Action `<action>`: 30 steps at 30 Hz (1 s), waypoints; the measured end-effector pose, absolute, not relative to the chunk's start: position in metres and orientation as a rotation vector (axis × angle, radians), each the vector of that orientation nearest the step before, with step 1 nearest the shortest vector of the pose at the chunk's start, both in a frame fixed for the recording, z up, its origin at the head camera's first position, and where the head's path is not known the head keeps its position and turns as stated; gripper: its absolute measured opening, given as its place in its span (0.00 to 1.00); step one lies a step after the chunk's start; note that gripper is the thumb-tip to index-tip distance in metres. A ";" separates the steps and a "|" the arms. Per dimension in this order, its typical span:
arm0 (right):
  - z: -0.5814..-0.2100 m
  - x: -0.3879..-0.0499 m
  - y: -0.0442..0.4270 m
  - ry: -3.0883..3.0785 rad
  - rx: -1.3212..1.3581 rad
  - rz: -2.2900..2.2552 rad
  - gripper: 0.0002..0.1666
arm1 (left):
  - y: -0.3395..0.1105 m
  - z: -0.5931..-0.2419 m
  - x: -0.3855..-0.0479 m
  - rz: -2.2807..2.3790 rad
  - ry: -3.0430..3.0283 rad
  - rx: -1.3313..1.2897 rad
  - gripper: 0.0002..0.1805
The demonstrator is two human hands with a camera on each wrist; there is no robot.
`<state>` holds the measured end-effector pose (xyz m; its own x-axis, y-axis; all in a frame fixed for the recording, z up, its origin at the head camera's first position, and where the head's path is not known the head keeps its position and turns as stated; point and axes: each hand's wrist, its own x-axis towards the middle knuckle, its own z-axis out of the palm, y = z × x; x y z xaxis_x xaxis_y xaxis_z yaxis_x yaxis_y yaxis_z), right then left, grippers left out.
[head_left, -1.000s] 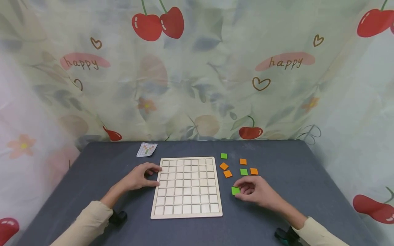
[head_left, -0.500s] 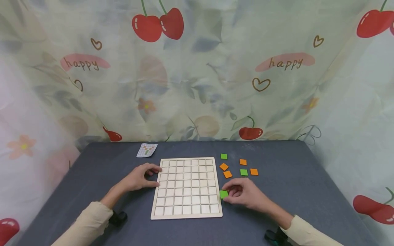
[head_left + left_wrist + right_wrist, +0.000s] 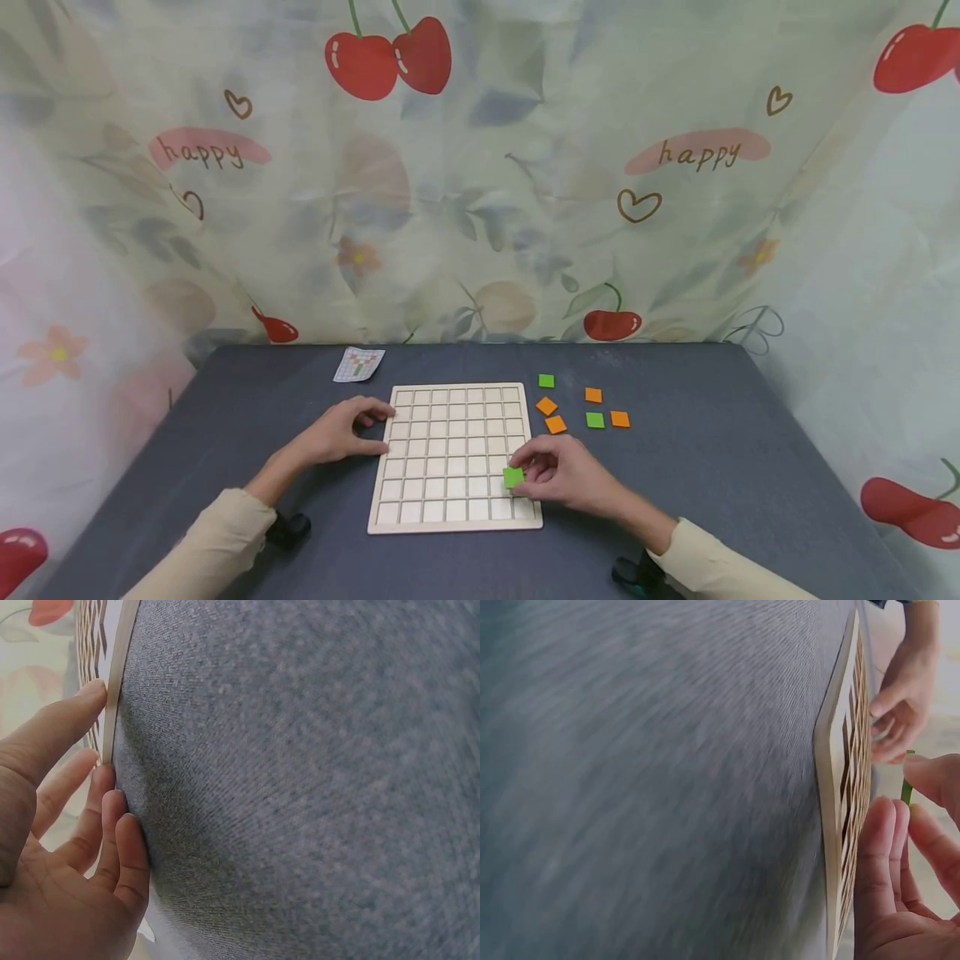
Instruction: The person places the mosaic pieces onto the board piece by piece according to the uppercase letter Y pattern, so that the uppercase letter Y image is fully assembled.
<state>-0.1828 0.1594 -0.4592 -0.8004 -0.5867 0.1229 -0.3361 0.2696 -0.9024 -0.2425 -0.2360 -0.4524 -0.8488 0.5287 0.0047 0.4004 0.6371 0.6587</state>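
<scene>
In the head view a pale wooden grid board (image 3: 454,521) lies on the dark table, its square cells bare. My right hand (image 3: 567,475) pinches a green square tile (image 3: 513,477) between thumb and fingers, held over the board's right side. The right wrist view shows that tile (image 3: 907,787) edge-on, thin, apart from the board. At the board's left edge, my left hand (image 3: 339,431) rests thumb and fingertips against the rim, spread apart along it. In the left wrist view the thumb (image 3: 60,726) touches the board's rim (image 3: 116,682), with the other fingers loosely bent beside it.
Right of the board lie loose tiles: two green ones, such as the green tile (image 3: 595,420), and several orange ones, such as the orange tile (image 3: 556,425). A small printed pattern card (image 3: 358,365) lies behind the board's left corner. A patterned curtain (image 3: 480,208) hangs behind the table.
My right hand has carried the green tile leftward, from the table beside the board to over its right-hand cells. The left hand has stayed at the left rim.
</scene>
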 end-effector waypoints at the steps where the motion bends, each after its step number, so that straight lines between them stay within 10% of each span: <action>1: -0.459 -0.183 0.156 2.300 -0.861 -1.547 0.16 | -0.236 -0.453 -0.243 1.007 2.666 0.770 0.28; 30: -0.464 -0.185 0.088 2.386 -0.908 -1.366 0.10 | -0.236 -0.457 -0.243 1.002 2.671 0.791 0.28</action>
